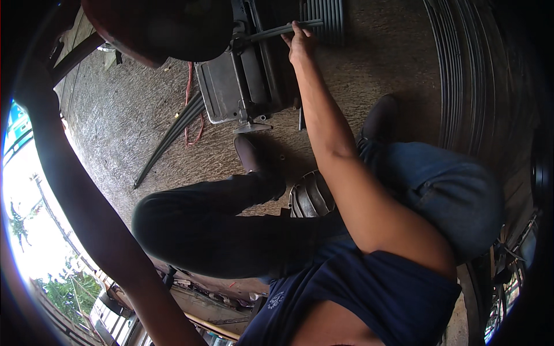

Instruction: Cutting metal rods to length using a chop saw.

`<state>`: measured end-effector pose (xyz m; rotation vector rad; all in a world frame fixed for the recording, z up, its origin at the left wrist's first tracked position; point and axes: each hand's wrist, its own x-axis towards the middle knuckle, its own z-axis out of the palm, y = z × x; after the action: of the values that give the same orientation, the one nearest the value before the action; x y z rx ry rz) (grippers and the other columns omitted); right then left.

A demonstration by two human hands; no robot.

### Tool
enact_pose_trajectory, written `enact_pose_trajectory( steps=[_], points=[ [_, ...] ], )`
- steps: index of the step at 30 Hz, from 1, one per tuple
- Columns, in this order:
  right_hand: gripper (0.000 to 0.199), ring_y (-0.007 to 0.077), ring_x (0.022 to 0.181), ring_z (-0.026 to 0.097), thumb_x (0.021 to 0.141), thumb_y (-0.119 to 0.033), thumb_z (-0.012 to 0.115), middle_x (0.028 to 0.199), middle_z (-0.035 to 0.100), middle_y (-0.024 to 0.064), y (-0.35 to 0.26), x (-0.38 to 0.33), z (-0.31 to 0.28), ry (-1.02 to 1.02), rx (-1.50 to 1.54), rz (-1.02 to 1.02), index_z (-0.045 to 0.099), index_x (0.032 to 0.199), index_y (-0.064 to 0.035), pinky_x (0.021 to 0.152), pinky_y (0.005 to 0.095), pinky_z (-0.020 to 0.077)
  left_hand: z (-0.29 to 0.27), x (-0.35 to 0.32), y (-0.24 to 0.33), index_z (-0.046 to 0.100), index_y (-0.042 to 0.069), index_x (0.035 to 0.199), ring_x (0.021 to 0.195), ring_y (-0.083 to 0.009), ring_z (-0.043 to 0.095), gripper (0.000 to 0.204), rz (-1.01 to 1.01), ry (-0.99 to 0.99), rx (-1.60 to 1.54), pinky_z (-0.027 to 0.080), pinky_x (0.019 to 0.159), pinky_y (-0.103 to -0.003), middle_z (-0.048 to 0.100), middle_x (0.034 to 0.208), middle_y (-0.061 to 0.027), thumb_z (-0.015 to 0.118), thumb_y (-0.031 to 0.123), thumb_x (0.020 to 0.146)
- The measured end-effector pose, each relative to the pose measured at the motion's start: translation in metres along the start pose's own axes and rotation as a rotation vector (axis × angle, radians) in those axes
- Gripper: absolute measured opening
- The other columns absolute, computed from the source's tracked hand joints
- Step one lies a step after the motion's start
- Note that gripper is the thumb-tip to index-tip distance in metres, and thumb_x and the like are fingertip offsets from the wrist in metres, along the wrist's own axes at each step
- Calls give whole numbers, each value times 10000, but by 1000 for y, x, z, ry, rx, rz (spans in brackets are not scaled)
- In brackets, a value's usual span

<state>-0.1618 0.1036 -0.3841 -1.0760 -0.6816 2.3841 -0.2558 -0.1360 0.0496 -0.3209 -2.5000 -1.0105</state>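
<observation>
My right hand (pixel 299 45) reaches far forward, its fingers closed round thin grey metal rods (pixel 280 30). Their left ends run into a floor-standing machine (pixel 222 86) with a metal base and a clamp (pixel 248 112). A large dark rounded cover (pixel 158 29) hangs over the machine's left side. At the far left, my left arm stretches up to my left hand (pixel 37 86), beside a dark bar (pixel 78 57). That hand lies in deep shadow, so its fingers and anything in them cannot be made out.
More rods (pixel 326 17) lie side by side beyond my right hand. Long rods (pixel 453 75) line the right side, and a bundle (pixel 167 141) lies left of the machine near a red cord (pixel 193 135). My shoes (pixel 381 118) rest on the rough floor. A ribbed round metal object (pixel 311 196) sits between my legs.
</observation>
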Motion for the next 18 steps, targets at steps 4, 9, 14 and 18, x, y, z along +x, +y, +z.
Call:
enact_pose_trajectory(
  steps=[4,9,14,18],
  points=[
    [230,209,965,637,886,-129,671,1049,637,126,1,-1,2,24,-43,-22,600,1047,19,692,328,617,-3,-2,-3,220,-105,1394,1312,-412,220,648,-26,-20,8,366,1014,-530,207,1439,-279,370,303,914],
    [267,227,953,615,877,-120,684,1110,590,173,4,-3,8,110,-110,-92,582,1033,71,627,300,608,-8,0,-6,203,-109,1407,1338,-421,203,661,-67,-53,19,358,1033,-539,189,1461,-285,360,305,916],
    [200,170,777,645,882,-107,678,931,658,154,8,1,12,186,-275,-157,600,899,76,582,287,594,-18,4,-10,186,-113,1420,1364,-429,187,675,-118,-97,40,350,1053,-547,171,1482,-291,350,306,917],
    [204,160,714,644,881,-111,681,896,663,152,10,-1,15,191,-277,-226,599,870,76,547,277,581,-26,11,-13,172,-116,1430,1385,-436,174,686,-151,-139,53,344,1068,-554,157,1499,-296,342,307,919]
  ],
)
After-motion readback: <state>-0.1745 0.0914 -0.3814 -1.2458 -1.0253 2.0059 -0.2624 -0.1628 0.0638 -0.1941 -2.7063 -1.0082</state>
